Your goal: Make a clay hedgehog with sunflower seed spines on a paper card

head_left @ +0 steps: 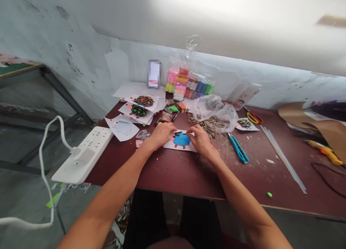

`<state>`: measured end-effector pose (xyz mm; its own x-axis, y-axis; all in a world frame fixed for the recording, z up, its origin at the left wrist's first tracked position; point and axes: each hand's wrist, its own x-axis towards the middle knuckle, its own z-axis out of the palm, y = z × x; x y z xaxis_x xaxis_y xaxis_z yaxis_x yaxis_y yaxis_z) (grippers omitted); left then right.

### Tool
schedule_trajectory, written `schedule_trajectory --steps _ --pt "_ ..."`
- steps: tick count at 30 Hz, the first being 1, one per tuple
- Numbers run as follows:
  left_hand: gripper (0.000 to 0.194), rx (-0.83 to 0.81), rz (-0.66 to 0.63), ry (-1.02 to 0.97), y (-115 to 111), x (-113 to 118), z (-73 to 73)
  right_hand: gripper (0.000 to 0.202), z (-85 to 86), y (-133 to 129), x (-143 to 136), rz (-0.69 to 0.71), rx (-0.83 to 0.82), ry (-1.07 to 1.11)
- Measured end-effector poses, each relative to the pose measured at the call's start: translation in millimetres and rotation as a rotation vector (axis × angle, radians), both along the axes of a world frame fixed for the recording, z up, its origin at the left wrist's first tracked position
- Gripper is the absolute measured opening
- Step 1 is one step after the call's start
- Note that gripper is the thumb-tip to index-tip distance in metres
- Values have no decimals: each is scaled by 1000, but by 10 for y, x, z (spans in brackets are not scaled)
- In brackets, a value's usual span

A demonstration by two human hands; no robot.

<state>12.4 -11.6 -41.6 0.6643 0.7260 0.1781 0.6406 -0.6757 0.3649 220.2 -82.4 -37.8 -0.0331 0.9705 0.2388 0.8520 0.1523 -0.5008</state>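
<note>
Forearms [116, 191] nearest me; sunflower seeds [212, 126], utility knife [238, 148] near right hand [200, 138]. Hedgehog card [168, 145] on table [162, 175] between hands: blue oval [182, 139], brown feet [176, 146]. Left hand [162, 134] curled, right pinched; grips I can't tell.

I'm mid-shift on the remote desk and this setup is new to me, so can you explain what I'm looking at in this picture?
There is no machine here: you see a person's own bare arms. The one camera is worn on the head, looking forward and down at a dark red table.

The left hand and right hand are at either side of a small white card bearing a blue patch, with dark pieces near its top. Whether the fingertips pinch anything is too small to tell.

Beyond the right hand lies a pile of striped seeds, beside a clear plastic bag. Further right are scissors; on the left, a white power strip.
</note>
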Motion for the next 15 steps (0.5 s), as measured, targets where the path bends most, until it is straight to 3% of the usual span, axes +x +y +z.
schedule_trajectory --steps 15 --pt "33 5 0 9 1 4 -6 16 -74 25 -94 23 33 -14"
